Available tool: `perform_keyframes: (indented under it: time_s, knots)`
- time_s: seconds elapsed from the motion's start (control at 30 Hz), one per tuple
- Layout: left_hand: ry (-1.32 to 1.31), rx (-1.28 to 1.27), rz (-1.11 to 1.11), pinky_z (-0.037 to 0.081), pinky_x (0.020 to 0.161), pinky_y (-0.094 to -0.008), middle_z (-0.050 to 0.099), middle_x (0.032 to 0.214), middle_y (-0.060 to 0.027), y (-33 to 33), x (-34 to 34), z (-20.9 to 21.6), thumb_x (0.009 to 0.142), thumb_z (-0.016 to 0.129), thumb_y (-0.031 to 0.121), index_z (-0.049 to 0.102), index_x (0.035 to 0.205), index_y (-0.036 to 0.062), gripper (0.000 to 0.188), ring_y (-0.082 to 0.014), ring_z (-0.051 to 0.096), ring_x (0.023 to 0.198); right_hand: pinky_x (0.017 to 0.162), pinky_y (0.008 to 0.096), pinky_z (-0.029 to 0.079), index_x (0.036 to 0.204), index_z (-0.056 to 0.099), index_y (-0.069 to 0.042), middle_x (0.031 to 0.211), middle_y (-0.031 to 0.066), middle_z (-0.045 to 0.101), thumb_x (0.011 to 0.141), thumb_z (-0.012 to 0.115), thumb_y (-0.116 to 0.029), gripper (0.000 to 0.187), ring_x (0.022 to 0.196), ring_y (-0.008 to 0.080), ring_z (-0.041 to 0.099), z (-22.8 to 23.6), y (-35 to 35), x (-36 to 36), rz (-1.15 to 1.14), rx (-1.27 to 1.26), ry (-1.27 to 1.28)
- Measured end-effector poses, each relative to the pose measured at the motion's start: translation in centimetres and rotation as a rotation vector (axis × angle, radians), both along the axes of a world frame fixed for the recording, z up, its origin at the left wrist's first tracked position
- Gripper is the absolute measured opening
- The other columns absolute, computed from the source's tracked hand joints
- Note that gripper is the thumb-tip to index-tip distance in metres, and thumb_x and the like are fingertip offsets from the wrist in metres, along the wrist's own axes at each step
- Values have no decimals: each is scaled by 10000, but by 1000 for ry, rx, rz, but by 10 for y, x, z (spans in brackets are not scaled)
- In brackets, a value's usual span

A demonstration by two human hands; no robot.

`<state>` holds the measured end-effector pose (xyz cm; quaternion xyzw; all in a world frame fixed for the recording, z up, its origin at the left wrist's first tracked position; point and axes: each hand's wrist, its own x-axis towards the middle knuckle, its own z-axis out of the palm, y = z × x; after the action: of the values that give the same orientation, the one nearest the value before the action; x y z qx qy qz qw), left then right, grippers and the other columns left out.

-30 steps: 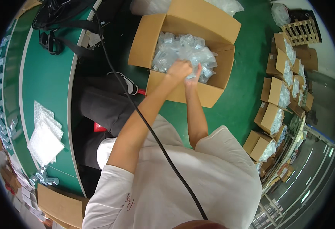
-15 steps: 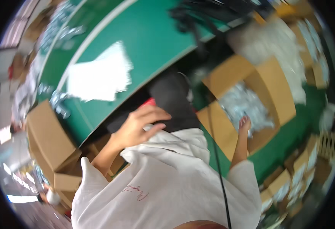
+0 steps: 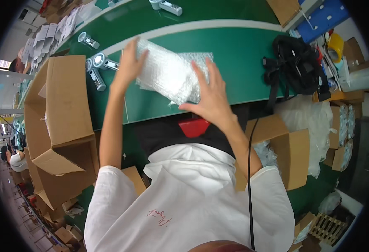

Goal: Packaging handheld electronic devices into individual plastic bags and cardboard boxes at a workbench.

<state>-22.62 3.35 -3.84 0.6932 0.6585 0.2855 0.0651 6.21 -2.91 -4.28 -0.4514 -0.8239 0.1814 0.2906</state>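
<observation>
A small stack of clear bubble-wrap bags lies over the green tabletop in front of me, its upper piece turned at an angle to a flatter sheet beneath. My left hand is closed on the stack's left end, with the thumb on top and the fingers at the edge. At the right end is my right hand, fingers spread over the wrap and the thumb reaching to its near corner. Left of my left hand stand small grey handheld devices with round heads.
A tall open carton stands at the left table edge. A black bag with straps lies at the table's right. On the floor at right is another carton holding wrapped pieces. A black cable hangs down my front.
I have turned from the carton at right to the table. My right hand has left the wrapped pieces in that carton. Both hands are now on the bubble-wrap bags.
</observation>
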Motion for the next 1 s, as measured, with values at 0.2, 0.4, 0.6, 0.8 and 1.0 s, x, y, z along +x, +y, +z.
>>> perform_keyframes:
  time_s: [0.2,0.4,0.6,0.8,1.0]
  knots:
    - [24,-126,84,365,1055,-512,442,1432,-278,-12,25,-36,933,636,341,452,1447,91,601,-427,459,1261,1117,544,315,1540,350,-181,1571,221,235,712,846,-242,968,1394,459,301,-27,4,-29,-61,-15,-227]
    - [88,249,-88,420,947,-445,505,1290,-209,-47,88,-8,824,709,154,606,1229,60,428,-361,523,1100,1141,515,310,1494,454,-195,1587,180,268,711,837,-238,873,1425,394,315,-21,47,22,5,-106,-205]
    - [-425,5,-408,480,753,-427,528,962,-171,-36,156,-25,820,676,80,553,1004,12,232,-349,558,787,1066,400,413,1400,518,-60,1333,155,580,786,771,-95,665,1212,297,553,70,116,29,251,-468,423]
    - [-438,18,-199,478,705,-457,493,905,-172,-31,177,-17,819,627,40,507,944,12,175,-368,545,724,957,424,478,1377,515,-47,1284,188,568,813,776,-255,656,1150,327,563,18,293,-82,-102,-72,400]
    - [-600,45,-218,484,686,-465,515,907,-184,-21,168,-30,809,582,-10,524,950,2,152,-384,554,707,830,396,519,1391,481,-2,1162,167,635,918,669,-354,619,960,301,622,-65,370,-94,-294,243,-290]
